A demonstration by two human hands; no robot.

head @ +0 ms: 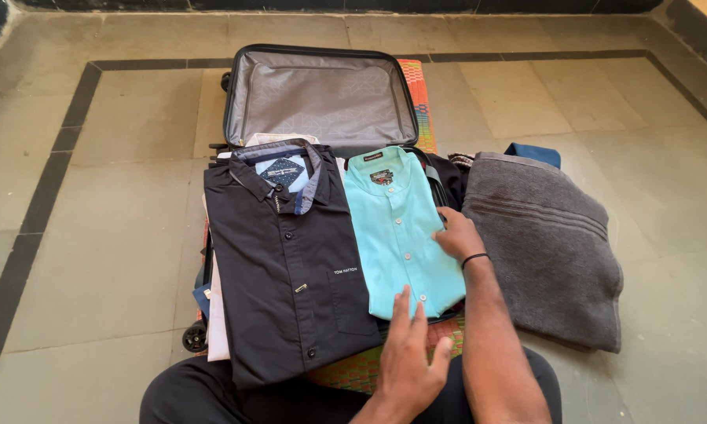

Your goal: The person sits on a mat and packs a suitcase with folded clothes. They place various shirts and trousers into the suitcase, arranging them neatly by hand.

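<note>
A folded turquoise shirt [401, 232] lies in the open suitcase, beside a folded black shirt [287, 259] on its left. My right hand [457, 234] rests flat on the turquoise shirt's right edge, a black band on its wrist. My left hand [410, 357] hovers with spread fingers at the shirt's bottom edge, fingertips touching the fabric. The suitcase lid [320, 96] stands open behind, showing its grey lining. Both hands hold nothing.
A folded grey towel [546, 243] lies on the floor right of the suitcase, with a blue item [534, 153] and dark clothes [448, 169] behind it. A woven multicoloured mat [420, 94] is under the suitcase. My legs in black trousers [212, 392] sit at the bottom.
</note>
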